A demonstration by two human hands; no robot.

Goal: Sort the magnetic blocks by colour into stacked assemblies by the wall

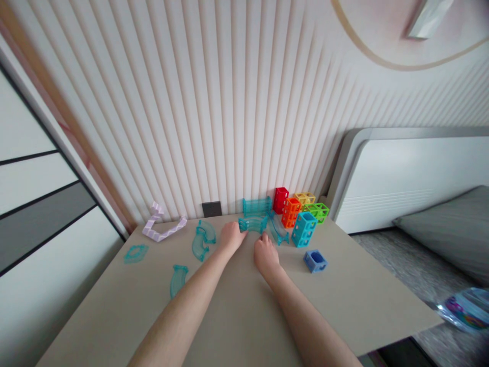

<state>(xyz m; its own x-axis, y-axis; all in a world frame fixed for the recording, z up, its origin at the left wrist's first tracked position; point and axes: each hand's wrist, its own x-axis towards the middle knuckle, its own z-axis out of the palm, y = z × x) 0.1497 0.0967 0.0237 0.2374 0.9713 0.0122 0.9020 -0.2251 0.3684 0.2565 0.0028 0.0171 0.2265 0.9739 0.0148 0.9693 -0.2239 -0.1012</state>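
Observation:
A translucent teal curved track piece is between my hands near the back of the table. My left hand is closed on its left end, with the thumb at the lower edge. At its lower right edge, my right hand has its fingers curled in and appears to pinch it; the fingertips are partly hidden. Another teal track piece stands just behind, near the wall. Right of my right hand lies a further curved teal piece.
Coloured block stacks, red, orange and blue, stand at the back right. Nearer is a loose blue cube. On the left lie curved teal pieces, a flat teal square and a lilac angular strip.

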